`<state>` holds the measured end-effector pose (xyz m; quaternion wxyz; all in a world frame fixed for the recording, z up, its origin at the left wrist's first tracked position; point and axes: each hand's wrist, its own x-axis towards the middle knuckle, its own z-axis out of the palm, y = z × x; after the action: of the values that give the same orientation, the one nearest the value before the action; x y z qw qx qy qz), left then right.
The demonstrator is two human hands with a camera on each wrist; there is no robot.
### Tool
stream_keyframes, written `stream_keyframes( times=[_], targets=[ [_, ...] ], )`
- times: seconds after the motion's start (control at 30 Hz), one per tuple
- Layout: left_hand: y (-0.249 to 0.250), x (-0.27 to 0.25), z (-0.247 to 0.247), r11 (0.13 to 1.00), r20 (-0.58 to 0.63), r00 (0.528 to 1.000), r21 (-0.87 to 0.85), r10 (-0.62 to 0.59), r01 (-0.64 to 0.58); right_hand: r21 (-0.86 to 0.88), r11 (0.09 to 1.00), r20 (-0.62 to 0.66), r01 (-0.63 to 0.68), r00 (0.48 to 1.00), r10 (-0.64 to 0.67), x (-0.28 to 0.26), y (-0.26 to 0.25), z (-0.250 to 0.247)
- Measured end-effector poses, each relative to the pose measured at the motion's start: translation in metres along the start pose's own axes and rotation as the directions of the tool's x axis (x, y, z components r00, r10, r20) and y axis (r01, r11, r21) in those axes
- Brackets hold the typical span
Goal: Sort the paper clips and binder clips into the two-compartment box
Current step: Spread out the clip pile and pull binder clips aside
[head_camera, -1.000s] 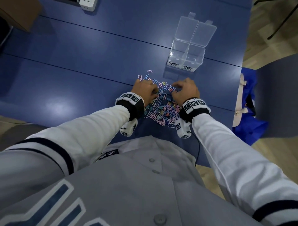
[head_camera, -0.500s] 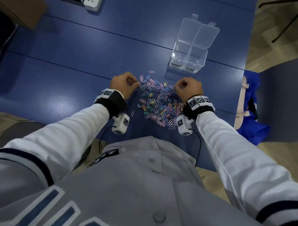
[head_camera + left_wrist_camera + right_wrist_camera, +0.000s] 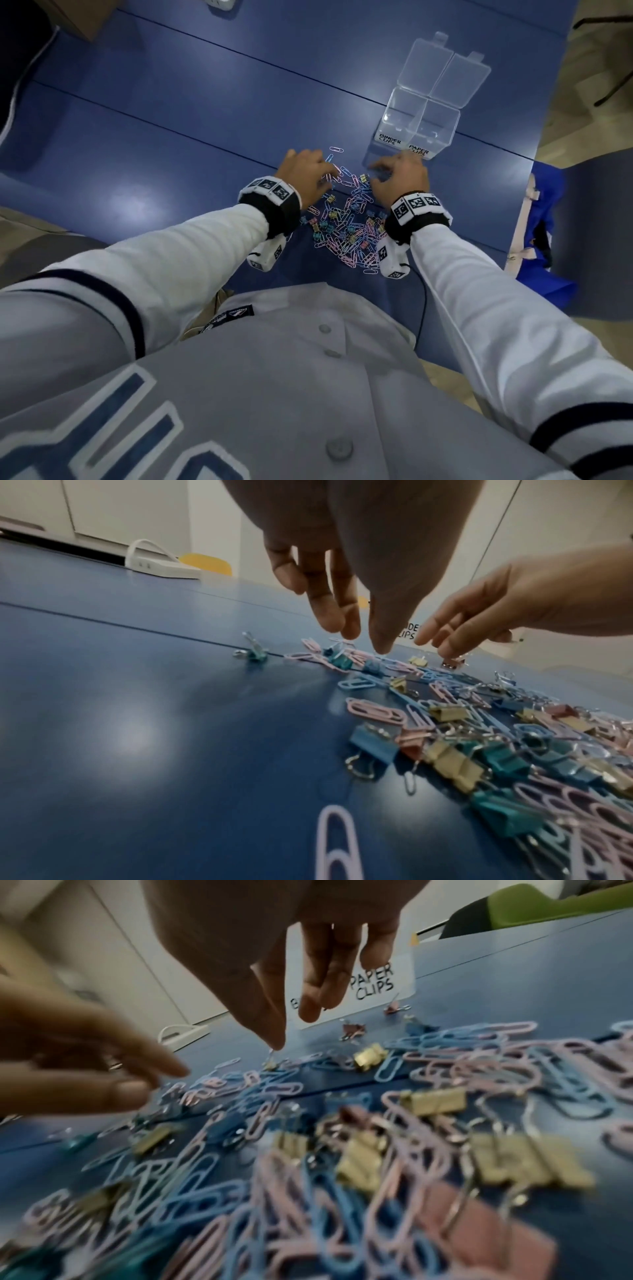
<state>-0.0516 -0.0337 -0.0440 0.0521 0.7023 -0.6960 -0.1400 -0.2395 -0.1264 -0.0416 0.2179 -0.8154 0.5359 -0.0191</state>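
left hand (image 3: 306, 176) – fingers apart over clips pile (image 3: 346, 222) | right hand (image 3: 400, 181) – fingers apart, holding nothing | box (image 3: 419, 128) beyond

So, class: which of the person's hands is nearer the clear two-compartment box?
Right. The right hand hovers just in front of the box, below its PAPER CLIPS label. The left hand is further to the left, over the pile's far-left edge.

Blue table (image 3: 171, 113) — clip pile (image 3: 346, 226), clear box (image 3: 416, 132) (lids open), power strip (image 3: 161, 565).
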Motion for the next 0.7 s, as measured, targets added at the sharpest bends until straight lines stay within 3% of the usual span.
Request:
stream_keyframes(
  times=[0.17,0.33,0.47,0.6,0.7],
  targets=[
    [0.010,0.015,-0.001,0.991,0.145,0.989,0.119,0.036,-0.054,-0.120,0.990,0.037,0.078,0.997,-0.074,-0.002,-0.007,0.011],
    [0.006,0.013,-0.001,1.000,0.112,0.994,0.005,0.009,-0.010,-0.143,0.989,0.026,0.042,0.999,-0.039,0.000,0.004,0.010],
    [-0.018,-0.004,-0.009,0.980,-0.059,0.982,-0.099,-0.177,0.171,-0.072,0.997,-0.030,-0.020,0.999,0.018,0.001,0.018,0.002],
    [-0.051,-0.028,-0.010,0.945,-0.055,0.944,-0.060,-0.324,0.321,0.008,0.996,-0.094,-0.086,0.992,0.086,0.004,0.031,-0.003],
    [-0.057,-0.034,-0.006,0.923,-0.072,0.922,-0.093,-0.381,0.374,-0.054,0.992,-0.093,-0.112,0.990,0.107,0.000,0.033,-0.002]
  ],
)
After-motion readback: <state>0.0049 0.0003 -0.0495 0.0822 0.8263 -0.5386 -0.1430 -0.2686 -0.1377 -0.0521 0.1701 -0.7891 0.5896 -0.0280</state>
